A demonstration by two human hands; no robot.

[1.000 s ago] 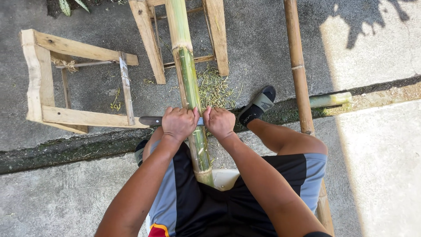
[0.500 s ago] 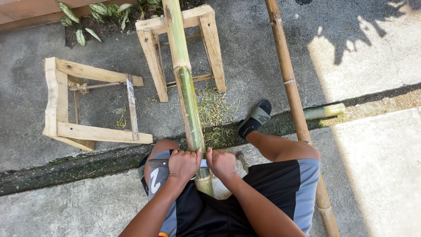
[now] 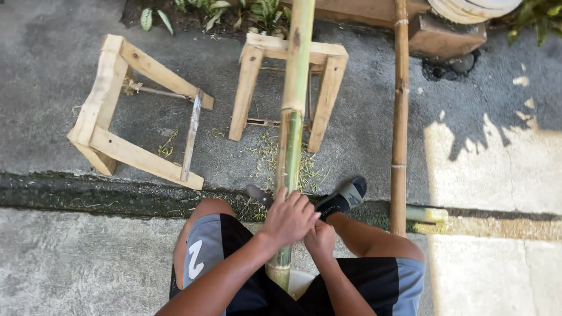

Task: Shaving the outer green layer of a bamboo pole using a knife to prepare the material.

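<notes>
Bamboo pole under both hands' curled fingers

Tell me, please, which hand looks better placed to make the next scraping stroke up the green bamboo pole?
Probably the left hand: it lies on top of the green bamboo pole, beside the dark blade tip. The right hand sits lower and partly underneath it, gripping near the pole's base, better suited to steadying.

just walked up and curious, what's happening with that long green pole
A seated person works on a green bamboo pole that rests across a wooden stool frame and runs back between their knees. The left hand and right hand are both closed around the near end, one over the other. Green shavings litter the concrete. A second wooden frame lies tipped over to the left, and a brown bamboo pole lies alongside.
</notes>
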